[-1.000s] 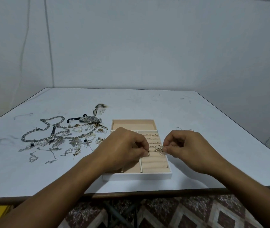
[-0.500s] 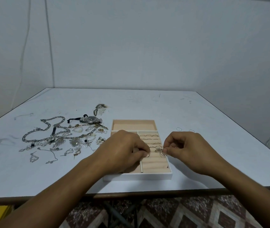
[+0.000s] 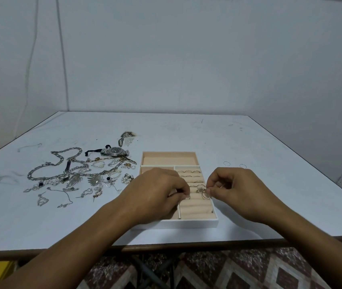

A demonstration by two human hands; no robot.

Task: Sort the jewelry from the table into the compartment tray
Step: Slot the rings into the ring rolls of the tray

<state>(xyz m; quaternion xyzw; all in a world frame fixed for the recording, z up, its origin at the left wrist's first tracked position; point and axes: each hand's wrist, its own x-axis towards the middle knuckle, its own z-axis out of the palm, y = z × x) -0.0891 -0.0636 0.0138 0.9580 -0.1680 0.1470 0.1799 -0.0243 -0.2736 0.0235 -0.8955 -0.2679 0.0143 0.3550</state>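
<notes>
Barely shifted: left hand pinches one plain ring, right hand one ornate ring.

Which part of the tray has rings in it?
The right compartment with padded rolls holds rings; the wide far compartment looks bare, and the left hand partly covers the left compartment.

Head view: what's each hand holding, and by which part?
Left hand pinches a small ring by its band; right hand pinches an ornate ring by its band, both over the tray.
</notes>
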